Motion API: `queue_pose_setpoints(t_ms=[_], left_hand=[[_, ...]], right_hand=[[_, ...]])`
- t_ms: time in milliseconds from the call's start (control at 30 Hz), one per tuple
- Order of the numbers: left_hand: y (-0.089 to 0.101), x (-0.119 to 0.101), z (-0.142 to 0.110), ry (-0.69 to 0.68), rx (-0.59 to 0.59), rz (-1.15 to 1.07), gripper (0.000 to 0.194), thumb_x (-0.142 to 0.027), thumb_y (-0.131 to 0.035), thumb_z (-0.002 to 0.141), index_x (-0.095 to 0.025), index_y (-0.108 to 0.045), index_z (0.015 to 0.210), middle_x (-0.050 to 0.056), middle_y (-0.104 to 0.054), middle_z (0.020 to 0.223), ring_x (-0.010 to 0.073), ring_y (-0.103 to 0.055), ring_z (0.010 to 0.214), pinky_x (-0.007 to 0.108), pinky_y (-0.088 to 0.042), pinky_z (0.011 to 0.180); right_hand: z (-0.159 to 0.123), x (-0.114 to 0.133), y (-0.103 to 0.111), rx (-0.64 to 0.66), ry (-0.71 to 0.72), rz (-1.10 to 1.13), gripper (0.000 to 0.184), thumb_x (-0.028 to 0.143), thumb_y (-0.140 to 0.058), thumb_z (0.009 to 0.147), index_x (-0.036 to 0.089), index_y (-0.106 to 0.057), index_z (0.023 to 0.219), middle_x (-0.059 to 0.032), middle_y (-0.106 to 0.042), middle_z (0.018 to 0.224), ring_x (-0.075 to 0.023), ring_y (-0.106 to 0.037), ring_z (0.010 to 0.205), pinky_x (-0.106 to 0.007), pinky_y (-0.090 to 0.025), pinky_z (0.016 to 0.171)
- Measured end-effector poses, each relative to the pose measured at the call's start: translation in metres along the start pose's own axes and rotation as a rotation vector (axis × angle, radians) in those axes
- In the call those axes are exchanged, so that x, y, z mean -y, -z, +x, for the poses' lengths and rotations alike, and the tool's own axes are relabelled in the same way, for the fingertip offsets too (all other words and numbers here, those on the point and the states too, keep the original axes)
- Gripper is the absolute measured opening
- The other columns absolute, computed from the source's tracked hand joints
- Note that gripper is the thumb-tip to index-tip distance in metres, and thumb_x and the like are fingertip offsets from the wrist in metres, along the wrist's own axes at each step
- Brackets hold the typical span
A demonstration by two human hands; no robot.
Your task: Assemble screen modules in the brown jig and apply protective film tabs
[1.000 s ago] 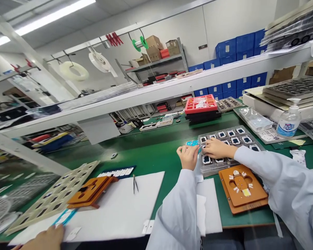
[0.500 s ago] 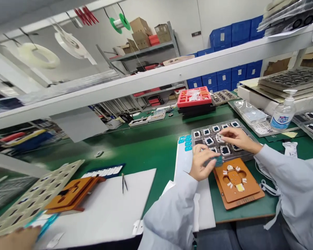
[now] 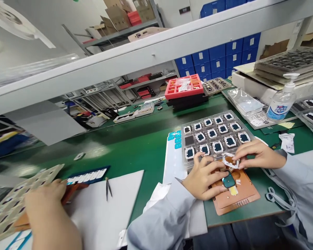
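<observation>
In my right hand [image 3: 258, 154] a white rounded-square frame [image 3: 230, 161] is pinched at its right side, tilted above the orange fixture block [image 3: 241, 201]. My left hand [image 3: 206, 177] reaches over that block from the left. Its thumb and fingertips are at the left edge of a dark teal, glossy rounded-square piece [image 3: 229, 180], which sits at the block's recess. A yellow tab [image 3: 233, 190] shows just below the piece. Behind both hands lies a clear tray [image 3: 190, 140] with rows of white-framed dark pieces; my left fingers overlap its front edge.
At left a co-worker's arm [image 3: 49, 215] reaches over another orange fixture [image 3: 22, 222]. Tweezers [image 3: 109, 189] lie on a white mat [image 3: 125, 201]. A sanitizer bottle [image 3: 281, 104] stands at right, and a red tray [image 3: 184, 86] behind. A white shelf beam [image 3: 146, 57] crosses above the bench.
My left hand has brought the teal piece down to the orange fixture. My right hand has come from the tray toward the fixture with a white frame. The view has shifted, and the co-worker's arm reaches further in.
</observation>
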State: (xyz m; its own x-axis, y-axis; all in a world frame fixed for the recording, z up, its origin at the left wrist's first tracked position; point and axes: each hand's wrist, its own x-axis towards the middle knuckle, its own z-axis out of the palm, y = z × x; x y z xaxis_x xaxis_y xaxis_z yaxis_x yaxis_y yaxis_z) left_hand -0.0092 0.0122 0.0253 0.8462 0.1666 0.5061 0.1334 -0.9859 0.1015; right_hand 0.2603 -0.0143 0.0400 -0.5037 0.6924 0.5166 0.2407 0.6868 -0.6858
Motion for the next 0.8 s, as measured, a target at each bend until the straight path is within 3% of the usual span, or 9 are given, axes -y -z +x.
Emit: queue_pose_setpoints(t_ms=[100, 233, 400, 567, 700, 800], left_hand=[[-0.001, 0.000, -0.001, -0.066, -0.020, 0.092, 0.039, -0.049, -0.047, 0.096, -0.022, -0.068, 0.114, 0.007, -0.071, 0.114, 0.0236, -0.049, 0.097, 0.050, -0.022, 0.102], [0.000, -0.003, 0.000, -0.163, -0.068, 0.160, 0.046, -0.049, -0.038, 0.101, -0.016, -0.067, 0.114, 0.007, -0.074, 0.109, 0.0227, -0.049, 0.092, 0.050, -0.022, 0.104], [0.001, -0.009, 0.005, -0.149, -0.022, 0.080, 0.038, -0.031, -0.033, 0.103, -0.016, -0.068, 0.106, 0.004, -0.075, 0.105, 0.0206, -0.054, 0.092, 0.048, -0.024, 0.108], [0.003, -0.006, 0.004, -0.040, 0.065, -0.086, 0.044, -0.034, -0.026, 0.103, -0.017, -0.065, 0.116, 0.007, -0.073, 0.113, 0.0233, -0.056, 0.102, 0.052, -0.026, 0.110], [0.005, -0.003, 0.003, -0.020, 0.073, -0.149, 0.044, -0.036, -0.028, 0.102, -0.020, -0.066, 0.117, 0.007, -0.073, 0.115, 0.0237, -0.056, 0.103, 0.052, -0.027, 0.108], [0.004, -0.001, 0.003, -0.045, 0.046, -0.149, 0.040, -0.040, -0.034, 0.102, -0.021, -0.067, 0.112, 0.005, -0.074, 0.114, 0.0234, -0.057, 0.105, 0.052, -0.027, 0.108]], right_hand=[[-0.004, 0.002, -0.002, 0.057, 0.043, -0.082, 0.015, 0.032, -0.069, 0.090, 0.022, -0.077, 0.099, -0.0047, -0.076, 0.085, -0.0164, -0.071, 0.070, -0.024, -0.056, 0.065], [-0.009, 0.001, -0.008, 0.102, 0.060, -0.124, 0.019, 0.035, -0.064, 0.094, 0.020, -0.073, 0.099, -0.0013, -0.071, 0.069, -0.0109, -0.062, 0.053, -0.020, -0.047, 0.050], [-0.012, 0.002, -0.010, 0.111, 0.080, -0.187, 0.027, 0.042, -0.061, 0.095, 0.017, -0.071, 0.092, 0.0011, -0.058, 0.061, -0.0100, -0.054, 0.051, -0.021, -0.041, 0.049], [-0.015, 0.003, -0.009, -0.041, -0.015, -0.249, 0.033, 0.046, -0.073, 0.084, 0.020, -0.070, 0.105, -0.0054, -0.062, 0.088, -0.0102, -0.050, 0.055, -0.022, -0.045, 0.046], [-0.017, 0.000, -0.010, 0.002, -0.052, -0.206, 0.028, 0.037, -0.075, 0.083, 0.022, -0.070, 0.105, -0.0097, -0.068, 0.114, -0.0104, -0.058, 0.058, -0.022, -0.051, 0.047], [-0.017, -0.002, -0.010, 0.012, -0.015, -0.220, 0.024, 0.033, -0.074, 0.084, 0.021, -0.071, 0.104, -0.0102, -0.070, 0.116, -0.0143, -0.067, 0.070, -0.021, -0.053, 0.048]])
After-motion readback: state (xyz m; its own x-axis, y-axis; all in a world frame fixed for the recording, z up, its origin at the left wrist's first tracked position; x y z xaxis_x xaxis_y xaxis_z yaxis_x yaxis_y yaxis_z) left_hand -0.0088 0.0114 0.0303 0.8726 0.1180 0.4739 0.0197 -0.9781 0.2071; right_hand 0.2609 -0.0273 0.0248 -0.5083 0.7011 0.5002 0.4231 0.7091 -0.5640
